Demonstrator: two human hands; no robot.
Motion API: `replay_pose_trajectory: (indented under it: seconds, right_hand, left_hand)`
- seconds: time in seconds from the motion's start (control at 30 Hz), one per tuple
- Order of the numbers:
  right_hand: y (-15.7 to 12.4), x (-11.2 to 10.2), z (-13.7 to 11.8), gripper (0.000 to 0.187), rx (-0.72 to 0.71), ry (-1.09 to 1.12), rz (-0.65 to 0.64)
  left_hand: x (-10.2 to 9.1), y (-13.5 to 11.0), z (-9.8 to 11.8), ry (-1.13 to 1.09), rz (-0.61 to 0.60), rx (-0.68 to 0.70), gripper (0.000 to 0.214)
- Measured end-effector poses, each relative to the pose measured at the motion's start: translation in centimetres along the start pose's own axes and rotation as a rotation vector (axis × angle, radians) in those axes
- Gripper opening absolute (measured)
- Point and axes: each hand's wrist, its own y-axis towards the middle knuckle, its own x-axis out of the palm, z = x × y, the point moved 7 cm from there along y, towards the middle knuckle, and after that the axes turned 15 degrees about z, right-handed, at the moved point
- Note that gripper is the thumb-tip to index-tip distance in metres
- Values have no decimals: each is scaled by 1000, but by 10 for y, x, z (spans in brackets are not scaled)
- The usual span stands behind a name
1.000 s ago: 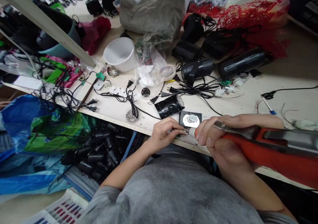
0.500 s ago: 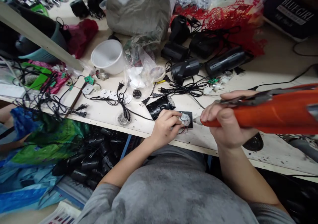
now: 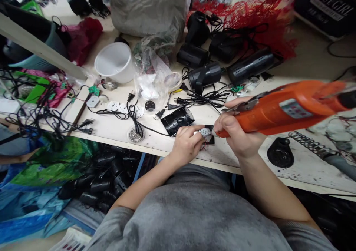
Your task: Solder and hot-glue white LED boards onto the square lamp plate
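Note:
My right hand (image 3: 242, 139) is wrapped round the front of an orange power screwdriver (image 3: 278, 110). Its tip points left and meets a small round silvery motor (image 3: 205, 132) with thin red and dark wires. This motor lies over a flat black plate (image 3: 210, 141) near the bench's front edge. The fingers of my left hand (image 3: 185, 145) pinch the motor from the left. Just behind that hand lies a black cylindrical housing (image 3: 177, 121). A round dish of small screws (image 3: 135, 135) sits farther left, with a black cord over it.
Black lamp-like housings (image 3: 205, 75) and coiled cords fill the bench behind. A white plastic tub (image 3: 113, 62) stands beside a clear bag (image 3: 151, 84). At the right are a black teardrop-shaped part (image 3: 280, 152) and a coiled spring (image 3: 304, 139). Another person's arm (image 3: 16, 158) shows at far left.
The screwdriver has swung so its rear sits higher, and its tip has moved left onto the motor. My left hand keeps its grip. The camera view has shifted slightly.

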Motion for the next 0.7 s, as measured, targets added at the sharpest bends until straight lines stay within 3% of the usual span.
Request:
replay_pose_trajectory:
  seconds: [0.2,0.4,0.7]
  right_hand:
    - [11,36,1,76,144,207,-215]
    - [15,46,-6,66,213,307,-210]
    - [17,43,-6,75,213,262,-229]
  left_hand:
    - [-2,-1,5,68,37,25,16]
    - [-2,-2,5,55,42,8,15]
    - [0,-4,4,35,20,-19,10]
